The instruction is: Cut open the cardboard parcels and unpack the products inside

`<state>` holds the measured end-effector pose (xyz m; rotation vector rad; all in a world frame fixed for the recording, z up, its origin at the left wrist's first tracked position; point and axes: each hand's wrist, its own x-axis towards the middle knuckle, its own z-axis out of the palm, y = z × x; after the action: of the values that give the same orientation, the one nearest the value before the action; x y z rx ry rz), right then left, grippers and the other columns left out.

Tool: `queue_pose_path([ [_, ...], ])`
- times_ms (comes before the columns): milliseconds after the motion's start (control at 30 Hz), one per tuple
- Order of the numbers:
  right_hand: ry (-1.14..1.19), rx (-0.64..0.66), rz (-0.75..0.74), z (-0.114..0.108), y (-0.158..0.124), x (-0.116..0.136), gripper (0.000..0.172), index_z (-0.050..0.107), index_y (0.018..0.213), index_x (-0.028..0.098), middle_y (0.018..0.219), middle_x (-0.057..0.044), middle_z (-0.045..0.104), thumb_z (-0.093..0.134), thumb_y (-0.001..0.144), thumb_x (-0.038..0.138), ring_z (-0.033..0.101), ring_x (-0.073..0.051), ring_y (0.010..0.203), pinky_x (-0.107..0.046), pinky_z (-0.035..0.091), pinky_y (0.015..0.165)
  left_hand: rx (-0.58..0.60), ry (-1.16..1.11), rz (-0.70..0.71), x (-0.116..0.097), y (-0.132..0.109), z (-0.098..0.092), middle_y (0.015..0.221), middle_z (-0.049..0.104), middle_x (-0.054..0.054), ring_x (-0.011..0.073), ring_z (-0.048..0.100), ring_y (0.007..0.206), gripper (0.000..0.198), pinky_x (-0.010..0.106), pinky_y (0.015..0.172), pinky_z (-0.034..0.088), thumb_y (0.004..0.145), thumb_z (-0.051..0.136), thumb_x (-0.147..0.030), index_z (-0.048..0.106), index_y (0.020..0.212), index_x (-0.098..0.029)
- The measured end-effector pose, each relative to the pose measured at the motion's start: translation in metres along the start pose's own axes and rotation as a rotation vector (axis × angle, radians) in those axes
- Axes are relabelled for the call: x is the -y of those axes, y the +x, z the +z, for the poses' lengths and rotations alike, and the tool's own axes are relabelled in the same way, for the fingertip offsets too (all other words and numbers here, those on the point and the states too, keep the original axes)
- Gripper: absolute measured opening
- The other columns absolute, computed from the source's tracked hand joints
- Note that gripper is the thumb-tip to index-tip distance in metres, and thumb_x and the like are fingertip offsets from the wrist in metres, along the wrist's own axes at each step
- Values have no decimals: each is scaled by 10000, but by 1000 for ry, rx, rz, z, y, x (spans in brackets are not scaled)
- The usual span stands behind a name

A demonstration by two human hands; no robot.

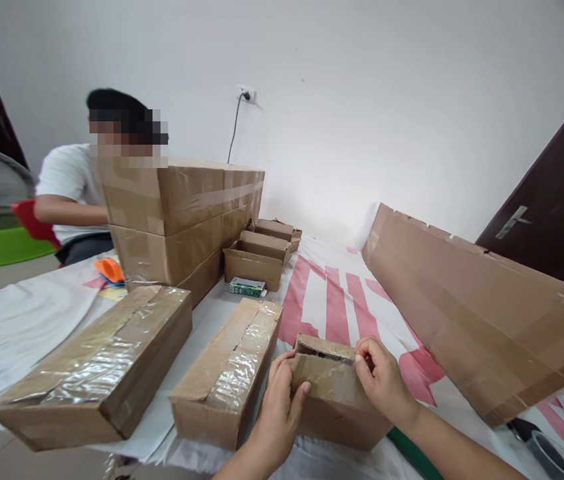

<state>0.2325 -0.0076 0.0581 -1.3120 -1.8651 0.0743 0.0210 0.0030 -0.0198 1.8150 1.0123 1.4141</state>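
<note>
A small cardboard box [335, 400] covered in clear tape sits on the table's near edge, its top flap slightly ajar. My left hand [279, 407] grips the box's left side, fingers wrapped round its upper corner. My right hand [382, 380] pinches the top edge of the flap on the right side. Just left of it lies a taped cardboard box [227, 370], and farther left a larger taped box [102, 363].
A stack of big cartons [182, 220] stands at the back left, with open small boxes [257, 257] and a green packet [246, 287] beside it. A long flat carton [482, 307] leans on the right. Another person [75, 200] sits behind the stack. An orange object [109, 269] lies nearby.
</note>
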Motion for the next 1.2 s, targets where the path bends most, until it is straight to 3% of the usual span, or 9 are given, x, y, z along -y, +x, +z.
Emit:
queue_pose_path([
  [467, 270, -116, 306, -6, 8, -14, 190, 467, 768, 248, 621, 24, 602, 441, 910, 372, 613, -164, 538, -306, 528, 534, 17, -4, 3, -3, -1, -1, 1248, 538, 169, 312, 485, 1237, 269, 550, 1015, 442, 934, 476, -348, 569, 1148, -214],
  [600, 356, -238, 379, -31, 21, -32, 215, 434, 842, 247, 892, -17, 641, 357, 946, 417, 675, -144, 644, -341, 587, 637, 106, 0, 117, -11, -1, -13, 1201, 588, 136, 312, 416, 1304, 216, 518, 1053, 404, 925, 496, -366, 609, 1058, -239],
  [667, 371, -238, 378, -43, 23, -40, 193, 442, 852, 239, 1029, -46, 635, 429, 923, 418, 688, -142, 723, -364, 585, 732, 185, -39, 215, -16, 0, -20, 1176, 613, 120, 321, 412, 1307, 303, 510, 1069, 381, 902, 497, -506, 652, 940, -248],
  [800, 333, -156, 332, -51, 16, -48, 114, 506, 839, 226, 875, -24, 657, 536, 833, 335, 654, -149, 698, -340, 558, 704, 299, -123, 224, -26, 4, -28, 891, 692, 91, 305, 606, 1049, 716, 535, 1045, 373, 849, 202, -769, 665, 664, -256],
  [900, 250, -64, 263, -47, 8, -48, 95, 579, 722, 212, 703, 0, 606, 528, 784, 262, 588, -158, 659, -296, 493, 631, 362, -67, 133, -31, 8, -29, 752, 668, 47, 228, 651, 815, 556, 521, 1048, 366, 950, 270, -562, 641, 673, -255],
  [1000, 175, 30, 200, -44, 3, -43, 161, 595, 672, 214, 702, -4, 591, 494, 795, 238, 562, -171, 678, -299, 457, 649, 413, 42, 155, -33, 7, -27, 943, 669, 58, 237, 624, 974, 150, 506, 1066, 359, 881, 525, -338, 640, 859, -245],
  [1033, 154, 57, 190, -43, 3, -42, 171, 602, 695, 215, 724, -9, 602, 482, 815, 240, 569, -177, 702, -302, 456, 667, 422, 100, 163, -33, 6, -26, 1091, 642, 85, 270, 571, 1118, 150, 509, 1073, 357, 823, 592, -295, 632, 958, -242],
  [1100, 114, 101, 183, -42, 3, -39, 178, 620, 801, 219, 796, -23, 636, 459, 865, 259, 594, -192, 776, -309, 461, 721, 422, 225, 172, -31, 2, -22, 1403, 459, 130, 345, 344, 1368, 421, 540, 1094, 335, 738, 655, -247, 577, 1152, -238],
  [1200, 68, 165, 182, -40, 3, -36, 213, 621, 972, 219, 935, -50, 668, 437, 916, 312, 611, -207, 883, -320, 461, 793, 399, 361, 200, -28, -3, -17, 1605, 115, 112, 402, 89, 1465, 568, 622, 1117, 257, 722, 648, -230, 515, 1274, -246],
])
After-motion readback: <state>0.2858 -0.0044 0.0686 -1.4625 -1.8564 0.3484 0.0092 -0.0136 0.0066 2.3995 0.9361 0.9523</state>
